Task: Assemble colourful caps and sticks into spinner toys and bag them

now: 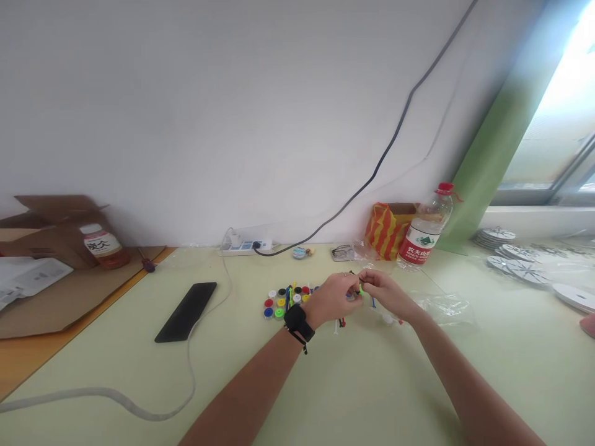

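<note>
My left hand, with a black watch on its wrist, is closed with curled fingers. Its fingertips meet those of my right hand, which is pinched shut. A small dark bit shows between them, too small to name. Left of the hands are rows of small round pieces with coloured tops, with thin coloured plastic sticks lying over them. Below my left hand lie a white stick and red and black sticks. A blue stick shows under my right hand.
A black phone-like slab and a pale cable lie to the left. Along the wall stand a power strip, a striped bag and a large water bottle. Clear plastic film and stacked white discs are at right.
</note>
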A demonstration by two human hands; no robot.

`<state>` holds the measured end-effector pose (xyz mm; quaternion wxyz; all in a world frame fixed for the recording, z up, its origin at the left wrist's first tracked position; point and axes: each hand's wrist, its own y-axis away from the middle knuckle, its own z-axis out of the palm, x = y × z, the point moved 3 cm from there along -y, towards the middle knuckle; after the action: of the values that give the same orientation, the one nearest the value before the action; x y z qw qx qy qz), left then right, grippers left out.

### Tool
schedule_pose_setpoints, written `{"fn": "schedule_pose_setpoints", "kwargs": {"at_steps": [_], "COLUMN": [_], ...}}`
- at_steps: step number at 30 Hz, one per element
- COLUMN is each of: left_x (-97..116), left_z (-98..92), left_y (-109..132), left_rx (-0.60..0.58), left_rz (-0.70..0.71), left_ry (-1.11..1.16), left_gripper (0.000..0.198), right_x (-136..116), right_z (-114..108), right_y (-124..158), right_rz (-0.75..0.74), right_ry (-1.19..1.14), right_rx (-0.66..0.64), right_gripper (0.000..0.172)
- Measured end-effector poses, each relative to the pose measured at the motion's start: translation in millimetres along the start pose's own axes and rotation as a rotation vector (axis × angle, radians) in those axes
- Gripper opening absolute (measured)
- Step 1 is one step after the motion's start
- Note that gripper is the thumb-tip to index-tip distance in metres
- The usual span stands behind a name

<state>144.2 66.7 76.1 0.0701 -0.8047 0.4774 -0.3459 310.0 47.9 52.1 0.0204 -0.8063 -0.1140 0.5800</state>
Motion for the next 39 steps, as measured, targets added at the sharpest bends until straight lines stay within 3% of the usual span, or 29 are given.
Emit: {"fn": "schedule_pose_setpoints", "kwargs": {"at_steps": [5,8,12,18,23,28,32,39], "left_x": [-7.4,-11.5,-17.4,-22.3,-24.6,-27.9,-28.5,-20.3], "left_z": [17.8,25.3,26.0,19.4,20.1,22.9,23.3,9.0], "left_y": [7.8,12.1,12.9,11.3,13.1,15.7,15.5,8.6], "left_rx": [-0.139,-0.222,-0.324,-0.287,-0.25,-0.215,-0.206,-0.092], "left_rz": [-0.009,0.009,-0.002,-0.042,-0.075,-0.076,-0.069,-0.075], "left_ry": [-0.09,-0.117,-0.172,-0.221,-0.189,-0.166,-0.177,-0.157], "left_gripper": [0.006,0.01,0.007,0.012,0.025,0.028,0.024,0.032], "right_x": [27.8,44.9,56.0,66.5,75.6,71.0,68.9,45.2], "right_z": [-22.4,-29.0,-35.3,-74.0,-91.9,-88.3,-86.1,-92.5], "right_y": [-4.4,-5.3,-4.7,2.1,8.8,12.3,14.6,12.0], "right_rz": [0.019,0.069,0.147,0.254,0.294,0.26,0.238,0.111], "right_ry": [0.474,0.69,0.752,0.929,0.849,0.807,0.778,0.785], "right_rx": [0.175,0.169,0.121,0.271,0.16,0.092,0.006,0.252], "right_gripper": [0.026,0.028,0.029,0.023,0.018,0.023,0.013,0.013]}}
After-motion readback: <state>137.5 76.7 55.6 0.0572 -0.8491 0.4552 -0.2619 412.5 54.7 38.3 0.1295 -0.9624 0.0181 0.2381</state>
